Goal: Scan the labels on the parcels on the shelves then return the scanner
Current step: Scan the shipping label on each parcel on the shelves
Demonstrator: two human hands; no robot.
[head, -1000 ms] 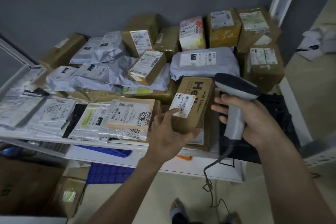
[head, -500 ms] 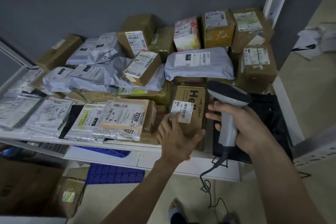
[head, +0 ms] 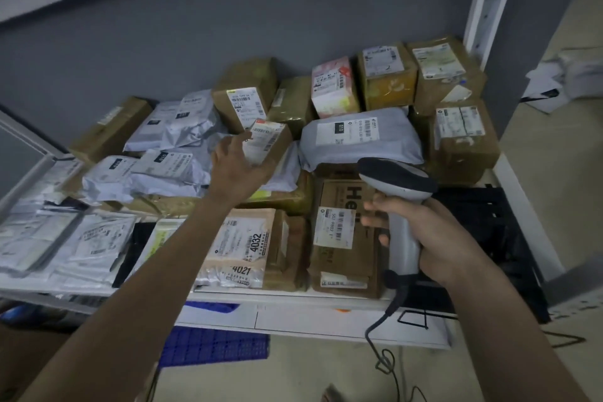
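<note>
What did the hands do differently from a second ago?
The left hand let go of the brown box with the black lettering, which now lies flat on the shelf, and reached back and left to a small tilted box, fingers at its label. The right hand still grips the scanner. The other parcels stayed put.

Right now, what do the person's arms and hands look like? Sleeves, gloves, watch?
Both forearms are bare up to the frame edge: no sleeves in view. The left hand and right hand wear no gloves. No watch, ring or wristband shows on either wrist, and no markings are visible in the dim light.
</note>
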